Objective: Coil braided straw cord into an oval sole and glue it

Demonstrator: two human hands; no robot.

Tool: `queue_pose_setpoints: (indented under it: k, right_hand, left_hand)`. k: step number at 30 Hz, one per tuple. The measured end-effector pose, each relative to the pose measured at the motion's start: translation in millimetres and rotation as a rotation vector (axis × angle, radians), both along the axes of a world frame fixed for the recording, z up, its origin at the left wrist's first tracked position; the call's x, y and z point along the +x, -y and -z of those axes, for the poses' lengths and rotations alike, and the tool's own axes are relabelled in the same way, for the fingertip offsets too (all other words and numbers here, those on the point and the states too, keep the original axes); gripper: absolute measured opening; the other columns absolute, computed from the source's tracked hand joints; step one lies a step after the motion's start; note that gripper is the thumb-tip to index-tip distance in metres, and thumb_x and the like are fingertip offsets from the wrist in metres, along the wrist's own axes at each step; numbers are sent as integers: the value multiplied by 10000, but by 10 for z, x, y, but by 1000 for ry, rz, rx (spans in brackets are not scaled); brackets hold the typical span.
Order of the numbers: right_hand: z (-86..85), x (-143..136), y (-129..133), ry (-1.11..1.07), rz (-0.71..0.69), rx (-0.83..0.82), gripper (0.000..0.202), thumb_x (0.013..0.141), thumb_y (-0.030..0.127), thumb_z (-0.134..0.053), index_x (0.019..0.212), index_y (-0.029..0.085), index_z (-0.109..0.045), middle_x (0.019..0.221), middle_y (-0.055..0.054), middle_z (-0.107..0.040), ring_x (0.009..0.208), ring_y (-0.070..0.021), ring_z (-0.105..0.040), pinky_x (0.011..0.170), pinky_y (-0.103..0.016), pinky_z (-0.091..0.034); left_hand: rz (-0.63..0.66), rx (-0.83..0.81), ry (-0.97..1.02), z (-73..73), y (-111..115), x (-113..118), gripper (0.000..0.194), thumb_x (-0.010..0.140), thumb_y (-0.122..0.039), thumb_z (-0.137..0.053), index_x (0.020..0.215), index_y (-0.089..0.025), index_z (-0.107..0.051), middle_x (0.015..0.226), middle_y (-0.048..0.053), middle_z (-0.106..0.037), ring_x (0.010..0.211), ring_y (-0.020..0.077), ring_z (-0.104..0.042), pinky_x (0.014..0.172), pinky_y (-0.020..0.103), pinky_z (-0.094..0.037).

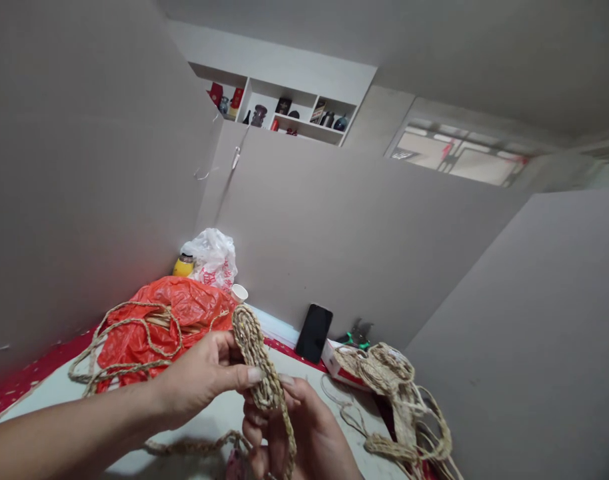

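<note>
Left hand [197, 381] pinches 1 rope coil [252, 343]; right hand [317, 423] grips its lower edge. The loops need steady pressure.

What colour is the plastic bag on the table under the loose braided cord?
The plastic bag is bright orange-red; it shows best in the head view.

1. Your left forearm [79, 430] slants in; your left hand [199, 377] is closed, thumb [239, 377] pointing right.
2. Your right hand [304, 427] sits lower, fingers [253, 430] curled.
3. Your thumb tips nearly meet, with a narrow gap.
</note>
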State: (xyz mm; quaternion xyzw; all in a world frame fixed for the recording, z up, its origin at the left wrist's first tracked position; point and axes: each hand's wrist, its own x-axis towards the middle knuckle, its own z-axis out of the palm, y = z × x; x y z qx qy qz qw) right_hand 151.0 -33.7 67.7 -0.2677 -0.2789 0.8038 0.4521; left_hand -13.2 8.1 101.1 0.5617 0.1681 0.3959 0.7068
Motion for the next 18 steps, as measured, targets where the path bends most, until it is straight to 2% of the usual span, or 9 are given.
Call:
queue_pose_setpoints:
  k: [3,7,12,16,18]
  right_hand:
    - [-21,-15,13,-23,-22,-15,396,756,494,-621,772,104,-688,645,-42,-621,550,-144,-610,456,-231,-529]
    - [12,-29,-6,-7,-28,6,444,798,526,-574,791,96,-687,649,-47,-622,546,-148,-617,472,-247,-543]
    - [88,-42,-52,-13,-45,-8,509,793,611,-572,769,114,-680,649,-39,-627,560,-142,-615,493,-247,-537]
    - [113,-73,-58,9,-33,6,550,750,677,-590,663,135,-619,585,-11,-596,453,-115,-569,423,-218,-474]
    - [125,-83,-55,7,5,34,508,736,650,-631,666,147,-605,564,8,-584,425,-100,-541,440,-223,-464]
  left_hand:
    - [-28,-14,7,7,18,9,183,721,-265,-744,792,-130,-642,741,35,-685,652,136,-599,671,259,-448]
    - [11,-57,61,43,27,34,185,759,-264,-714,864,-135,-632,776,60,-707,686,159,-632,720,294,-467]
    - [-13,-133,150,70,21,77,172,763,-250,-710,836,-119,-628,784,74,-696,709,162,-630,746,301,-474]
    - [-46,-169,209,61,19,84,137,782,-231,-693,849,-128,-634,818,72,-686,747,161,-622,765,296,-473]
    - [-51,-173,227,58,14,83,116,798,-227,-680,850,-134,-635,819,68,-685,746,155,-625,763,287,-476]
